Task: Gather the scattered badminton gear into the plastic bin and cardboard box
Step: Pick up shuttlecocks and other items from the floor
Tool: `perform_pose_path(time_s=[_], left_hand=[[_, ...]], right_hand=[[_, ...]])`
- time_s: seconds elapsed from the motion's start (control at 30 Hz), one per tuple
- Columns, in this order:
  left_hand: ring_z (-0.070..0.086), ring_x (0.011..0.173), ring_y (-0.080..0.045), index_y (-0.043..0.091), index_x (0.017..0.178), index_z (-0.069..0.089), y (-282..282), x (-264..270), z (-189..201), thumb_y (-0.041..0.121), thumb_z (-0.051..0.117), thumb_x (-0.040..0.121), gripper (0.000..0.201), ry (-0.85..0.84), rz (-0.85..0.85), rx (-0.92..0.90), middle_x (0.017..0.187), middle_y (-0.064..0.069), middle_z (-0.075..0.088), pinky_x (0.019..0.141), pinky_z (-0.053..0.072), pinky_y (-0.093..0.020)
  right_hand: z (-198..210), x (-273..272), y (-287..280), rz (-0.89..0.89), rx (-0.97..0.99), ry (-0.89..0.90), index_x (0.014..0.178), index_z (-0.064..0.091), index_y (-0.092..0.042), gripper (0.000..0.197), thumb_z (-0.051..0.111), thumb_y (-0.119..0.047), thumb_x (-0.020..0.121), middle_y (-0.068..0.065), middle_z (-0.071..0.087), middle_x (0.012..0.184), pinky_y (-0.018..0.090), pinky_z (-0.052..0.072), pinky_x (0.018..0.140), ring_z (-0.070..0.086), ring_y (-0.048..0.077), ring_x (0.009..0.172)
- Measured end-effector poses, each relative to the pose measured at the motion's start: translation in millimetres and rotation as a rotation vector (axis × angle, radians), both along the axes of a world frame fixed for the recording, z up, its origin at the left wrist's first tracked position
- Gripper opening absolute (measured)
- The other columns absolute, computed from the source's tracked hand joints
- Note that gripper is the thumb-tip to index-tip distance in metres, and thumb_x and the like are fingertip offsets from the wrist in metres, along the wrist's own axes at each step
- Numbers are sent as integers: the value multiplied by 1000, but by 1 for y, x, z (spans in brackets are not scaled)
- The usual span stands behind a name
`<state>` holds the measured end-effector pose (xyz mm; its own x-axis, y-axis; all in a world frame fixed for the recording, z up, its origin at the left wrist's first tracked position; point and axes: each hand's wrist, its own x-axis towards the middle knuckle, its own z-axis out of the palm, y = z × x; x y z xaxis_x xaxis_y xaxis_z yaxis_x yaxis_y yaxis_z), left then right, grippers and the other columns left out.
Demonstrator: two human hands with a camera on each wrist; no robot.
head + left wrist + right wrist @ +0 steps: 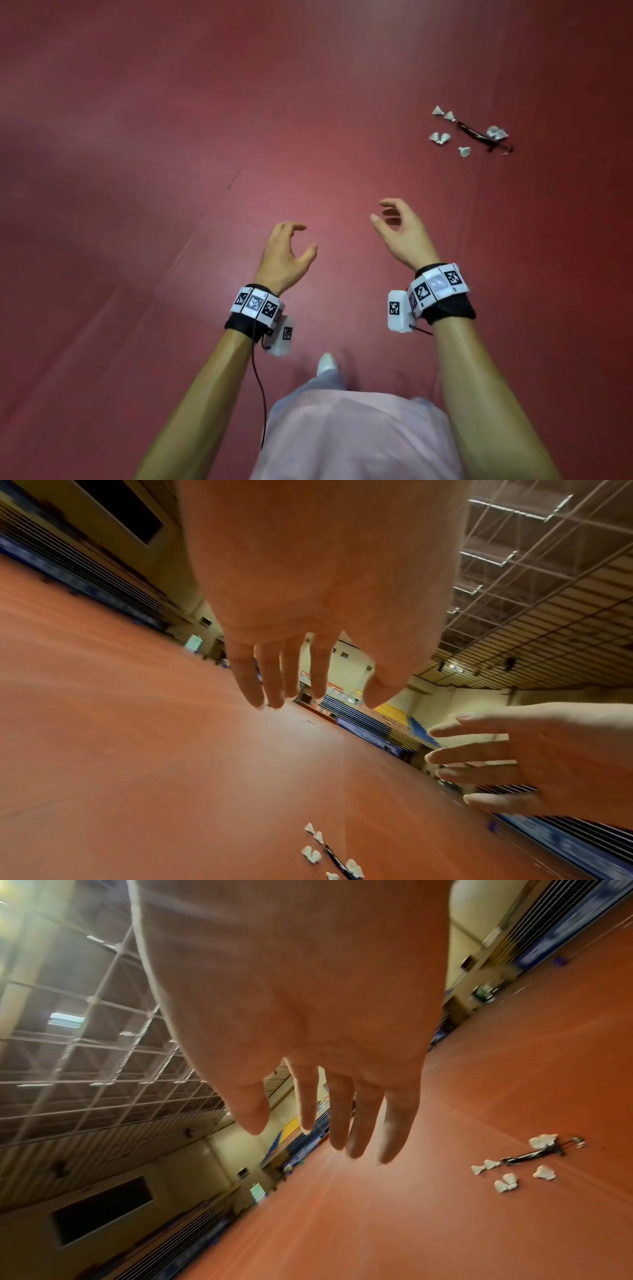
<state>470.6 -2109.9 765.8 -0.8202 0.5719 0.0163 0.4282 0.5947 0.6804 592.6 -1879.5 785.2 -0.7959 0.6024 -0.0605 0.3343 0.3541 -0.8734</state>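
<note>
Several white shuttlecocks point(440, 137) lie beside a dark racket point(479, 134); both hands point(284, 260) point(404, 236) empty, fingers loosely apart.

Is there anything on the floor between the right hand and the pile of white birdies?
No. Only bare red floor lies between the right hand and the shuttlecocks. The head view shows it best.

1. Bare red floor point(205, 154) spreads wide ahead of both hands.
2. Ahead to the right, white shuttlecocks point(440, 137) lie scattered close around a dark racket point(474, 132), leaving narrow gaps between them.
</note>
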Motion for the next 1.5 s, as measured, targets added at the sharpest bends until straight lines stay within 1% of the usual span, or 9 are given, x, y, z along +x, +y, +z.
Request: perform_pose_path(time_s=[0.23,0.43,0.57,0.67,0.83,0.97,1.13,1.33,1.5], left_hand=[[55,121,-14,19,133,58,131,-93,5,39,69,92,46,-32,-280,-6,131,3,55,102,47,-33],[55,121,-15,17,133,58,242,-156,-10,36,70,93,47,-46,-401,9,133,0,55,103,44,-30],[56,119,-13,18,131,59,314,-216,-10,36,70,92,45,-18,-396,26,132,2,56,102,48,-33],[57,116,-12,18,130,60,366,-265,-1,36,70,92,43,18,-378,30,130,2,57,100,50,-34],[57,116,-11,19,131,59,446,-344,21,37,69,92,44,77,-320,14,131,3,57,100,50,-33],[58,114,-9,20,129,60,499,-390,23,36,70,92,42,82,-296,38,129,4,58,98,51,-34],[58,113,-8,21,128,60,573,-451,7,35,70,91,41,67,-285,35,128,5,59,97,52,-34],[58,111,-6,22,127,62,697,-555,-22,34,71,91,38,52,-327,59,127,8,60,96,53,-34],[59,114,-8,23,128,61,820,-624,-31,35,71,91,41,9,-465,-12,129,6,59,95,53,-36]], right_hand=[[6,-32,87,-246,0,-54,129,59,-24,36,68,-36,96,-2,63,126,36,50,104,62,13,114],[-13,-79,171,-355,-33,-97,130,58,-27,38,68,-38,95,-5,62,126,38,51,102,63,12,114],[-13,-149,253,-345,-31,-71,133,57,-25,40,67,-39,96,-4,61,128,38,51,103,62,13,115],[2,-210,323,-306,-22,-60,135,55,-25,43,66,-40,97,-3,59,131,37,49,103,60,14,117],[22,-294,421,-311,-19,39,131,56,-27,38,66,-40,96,-4,61,127,37,49,104,62,12,114],[8,-334,475,-281,-27,-19,135,54,-26,42,65,-40,96,0,59,130,38,49,103,62,16,115],[-6,-383,559,-285,-30,-98,137,52,-25,45,64,-41,97,3,56,136,35,47,102,60,17,118],[-35,-450,669,-346,-54,-140,138,52,-22,43,64,-36,98,1,55,140,30,43,98,57,14,118],[-42,-485,767,-469,-83,-186,135,53,-26,44,67,-40,95,2,59,133,39,48,105,60,18,120]])
